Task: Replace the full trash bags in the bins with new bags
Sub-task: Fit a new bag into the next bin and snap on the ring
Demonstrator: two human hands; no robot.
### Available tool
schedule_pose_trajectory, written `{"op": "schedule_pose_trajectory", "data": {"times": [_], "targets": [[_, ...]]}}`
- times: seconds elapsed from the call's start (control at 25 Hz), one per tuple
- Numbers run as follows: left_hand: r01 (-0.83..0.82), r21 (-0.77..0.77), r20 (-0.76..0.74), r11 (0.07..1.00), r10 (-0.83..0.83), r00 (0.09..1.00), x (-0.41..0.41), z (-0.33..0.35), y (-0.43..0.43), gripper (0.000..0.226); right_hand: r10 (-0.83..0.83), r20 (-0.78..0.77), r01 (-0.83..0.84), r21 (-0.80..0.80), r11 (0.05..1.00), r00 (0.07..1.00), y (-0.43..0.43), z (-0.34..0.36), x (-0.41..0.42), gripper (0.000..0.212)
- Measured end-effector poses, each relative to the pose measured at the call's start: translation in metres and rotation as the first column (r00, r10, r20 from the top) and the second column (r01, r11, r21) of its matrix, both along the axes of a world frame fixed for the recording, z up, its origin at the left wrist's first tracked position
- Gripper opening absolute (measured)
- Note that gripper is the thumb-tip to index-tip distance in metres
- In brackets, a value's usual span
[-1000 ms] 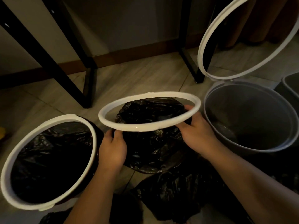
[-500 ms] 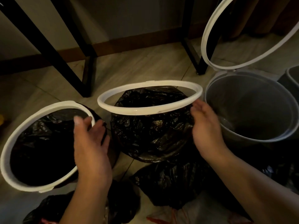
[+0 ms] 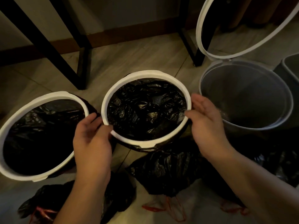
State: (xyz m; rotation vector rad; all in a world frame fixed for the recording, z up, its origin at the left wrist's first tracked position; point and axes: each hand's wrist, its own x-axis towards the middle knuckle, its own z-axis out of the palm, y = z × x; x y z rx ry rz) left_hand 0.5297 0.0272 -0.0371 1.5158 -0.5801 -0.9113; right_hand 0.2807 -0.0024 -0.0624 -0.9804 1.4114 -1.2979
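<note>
White ring (image 3: 145, 109) flat on middle bin, opening up
Left hand (image 3: 92, 139) grip clamped on near-left rim; right hand (image 3: 205, 120) open, fingers together, against right rim

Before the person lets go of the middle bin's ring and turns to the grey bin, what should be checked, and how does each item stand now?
1. Middle ring lies down on its bin: ok; fully snapped, cannot tell.
2. New bag lines the middle bin: ok.
3. Left hand and right hand on the ring's edges: ok.
4. Left bin bagged with ring down: ok.
5. Grey bin has a bag: not ok, it looks bare, its ring raised.
6. Full bags tied: cannot tell.
</note>
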Motion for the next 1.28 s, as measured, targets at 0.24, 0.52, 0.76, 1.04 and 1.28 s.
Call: {"op": "schedule_pose_trajectory", "data": {"times": [0.24,0.52,0.76,1.04,1.28], "targets": [[0.068,0.062,0.159,0.996,-0.077,0.984,-0.005,-0.034,0.013,0.039,0.03,-0.081,-0.029,0.016,0.999,0.996,0.014,-0.031,0.003,0.055],[0.073,0.083,0.311,0.994,-0.095,0.946,-0.013,-0.046,0.024,0.046,0.024,-0.332,-0.054,-0.083,0.995,0.943,0.018,-0.039,0.007,0.062],[0.097,0.07,0.442,0.993,-0.118,0.889,-0.024,-0.045,0.026,0.048,-0.065,-0.435,-0.033,-0.214,0.976,0.898,0.02,-0.048,0.019,0.052],[0.101,0.044,0.46,0.994,-0.11,0.881,-0.016,-0.045,0.022,0.051,-0.185,-0.515,-0.025,-0.374,0.927,0.837,0.02,-0.019,0.025,0.04],[0.386,0.208,0.649,0.899,-0.422,0.634,0.004,-0.028,0.002,0.112,0.482,-0.844,-0.542,0.297,0.786,0.237,-0.082,0.056,0.081,0.043]]}}
